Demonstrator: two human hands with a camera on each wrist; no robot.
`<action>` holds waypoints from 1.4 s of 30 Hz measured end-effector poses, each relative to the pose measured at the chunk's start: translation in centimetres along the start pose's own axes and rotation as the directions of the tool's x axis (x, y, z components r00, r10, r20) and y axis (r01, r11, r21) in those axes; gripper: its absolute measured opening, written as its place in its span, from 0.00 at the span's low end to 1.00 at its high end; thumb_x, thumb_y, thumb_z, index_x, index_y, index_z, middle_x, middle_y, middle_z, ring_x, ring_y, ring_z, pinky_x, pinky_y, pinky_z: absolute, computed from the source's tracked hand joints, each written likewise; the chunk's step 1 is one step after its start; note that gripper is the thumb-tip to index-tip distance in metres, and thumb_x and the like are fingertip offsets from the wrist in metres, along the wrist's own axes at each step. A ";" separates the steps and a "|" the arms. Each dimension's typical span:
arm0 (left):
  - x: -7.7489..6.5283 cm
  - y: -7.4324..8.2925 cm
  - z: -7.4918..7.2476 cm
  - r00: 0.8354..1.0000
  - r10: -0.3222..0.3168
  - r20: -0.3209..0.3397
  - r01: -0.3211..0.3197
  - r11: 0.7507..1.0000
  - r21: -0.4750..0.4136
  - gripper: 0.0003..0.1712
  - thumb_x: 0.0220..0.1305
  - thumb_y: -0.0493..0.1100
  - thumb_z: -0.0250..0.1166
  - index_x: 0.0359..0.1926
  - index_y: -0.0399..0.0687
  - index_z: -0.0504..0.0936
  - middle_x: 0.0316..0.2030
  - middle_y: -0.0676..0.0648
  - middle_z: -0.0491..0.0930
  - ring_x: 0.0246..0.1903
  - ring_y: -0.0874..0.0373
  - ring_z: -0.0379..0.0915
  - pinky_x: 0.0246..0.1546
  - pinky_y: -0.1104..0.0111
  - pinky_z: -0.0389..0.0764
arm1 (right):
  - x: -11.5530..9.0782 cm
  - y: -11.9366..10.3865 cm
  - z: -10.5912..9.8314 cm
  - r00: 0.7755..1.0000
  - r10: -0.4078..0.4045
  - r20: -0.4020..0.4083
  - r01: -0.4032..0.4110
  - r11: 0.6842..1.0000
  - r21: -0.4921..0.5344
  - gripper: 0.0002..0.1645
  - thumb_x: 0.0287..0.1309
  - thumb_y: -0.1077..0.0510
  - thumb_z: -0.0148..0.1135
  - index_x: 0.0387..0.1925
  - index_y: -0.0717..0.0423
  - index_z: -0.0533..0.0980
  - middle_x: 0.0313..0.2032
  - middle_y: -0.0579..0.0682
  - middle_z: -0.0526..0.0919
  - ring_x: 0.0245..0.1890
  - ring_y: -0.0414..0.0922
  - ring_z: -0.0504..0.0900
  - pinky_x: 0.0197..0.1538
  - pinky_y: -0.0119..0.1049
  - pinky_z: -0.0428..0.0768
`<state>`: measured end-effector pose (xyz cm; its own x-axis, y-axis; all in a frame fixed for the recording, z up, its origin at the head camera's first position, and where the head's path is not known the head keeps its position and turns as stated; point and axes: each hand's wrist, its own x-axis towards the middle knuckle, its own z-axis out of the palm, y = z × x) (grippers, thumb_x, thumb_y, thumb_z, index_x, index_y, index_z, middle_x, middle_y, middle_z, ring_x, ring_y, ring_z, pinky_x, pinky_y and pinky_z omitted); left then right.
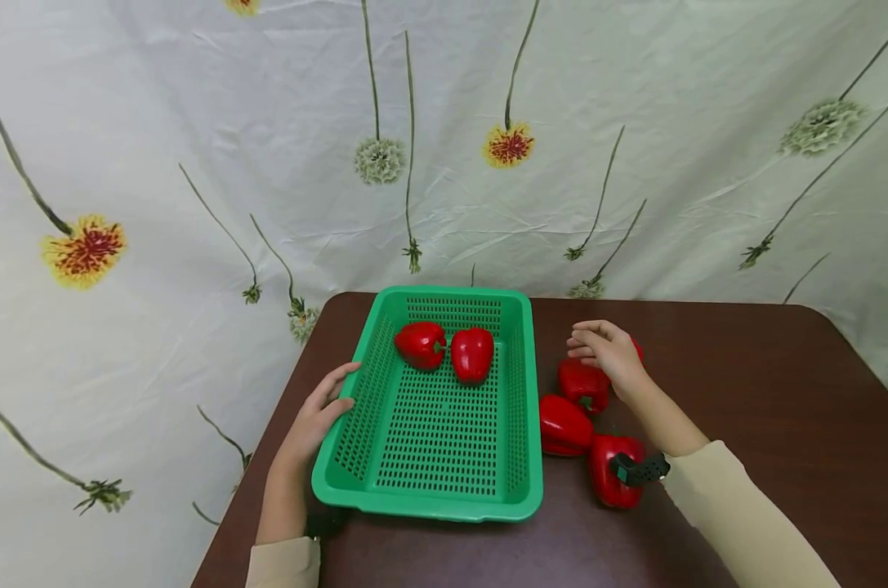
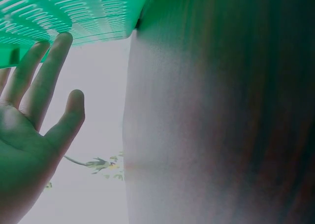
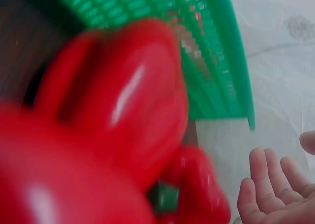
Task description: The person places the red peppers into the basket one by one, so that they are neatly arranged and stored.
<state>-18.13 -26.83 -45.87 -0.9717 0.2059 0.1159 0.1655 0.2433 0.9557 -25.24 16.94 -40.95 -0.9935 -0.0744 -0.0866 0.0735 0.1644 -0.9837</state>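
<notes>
A green plastic basket [image 1: 444, 506] holds two red bell peppers, one lying on its side [image 1: 421, 345] and one beside it [image 1: 472, 356], near its far end. At the basket's left rim is my left hand [image 1: 319, 425], its fingers extended and touching the side; the left wrist view shows the fingertips against the slotted wall. My right hand [image 1: 604, 353] hovers over the red peppers right of the basket, fingers loosely bent and holding nothing. Below it lie a pepper [image 1: 585, 385], another against the basket [image 1: 564, 426], and one under the wrist strap [image 1: 611, 482]. Another pepper is mostly hidden behind the hand.
The dark brown table [image 1: 767, 392] extends to the right of the peppers. Behind it hangs a white cloth [image 1: 282, 122] printed with flowers. A black band [image 1: 640, 470] is worn on the right wrist.
</notes>
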 end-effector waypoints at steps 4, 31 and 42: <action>-0.1 0.0 0.0 1.000 -0.004 -0.007 0.004 1.000 0.011 0.28 0.69 0.38 0.50 0.68 0.51 0.59 0.69 0.46 0.49 0.67 0.49 0.43 0.52 0.63 0.64 | 0.0 0.3 -1.6 0.999 0.011 -0.038 -0.011 1.000 -0.016 0.24 0.65 0.52 0.52 0.54 0.65 0.67 0.40 0.53 0.82 0.36 0.43 0.82 0.43 0.35 0.76; -0.1 0.0 0.2 1.000 0.001 -0.012 -0.001 1.000 0.003 0.27 0.69 0.38 0.49 0.68 0.51 0.59 0.69 0.47 0.49 0.67 0.49 0.43 0.54 0.50 0.61 | 1.1 4.0 -7.3 0.971 0.022 -0.239 -0.043 0.996 -0.083 0.30 0.61 0.43 0.54 0.57 0.58 0.67 0.43 0.39 0.72 0.46 0.41 0.71 0.50 0.37 0.69; -0.5 1.9 0.6 1.000 -0.015 -0.009 0.015 1.000 -0.024 0.28 0.68 0.33 0.48 0.68 0.44 0.57 0.69 0.42 0.48 0.67 0.45 0.42 0.55 0.44 0.57 | 1.5 5.4 -6.9 0.997 0.017 -0.080 -0.037 0.965 -0.261 0.46 0.58 0.40 0.56 0.67 0.63 0.54 0.65 0.68 0.53 0.63 0.64 0.53 0.58 0.59 0.57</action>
<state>-17.25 -25.92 -44.24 -0.9755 0.1941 0.1039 0.1471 0.2238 0.9635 -26.91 24.52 -45.27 -0.9959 0.0076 -0.0900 0.0849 0.4183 -0.9043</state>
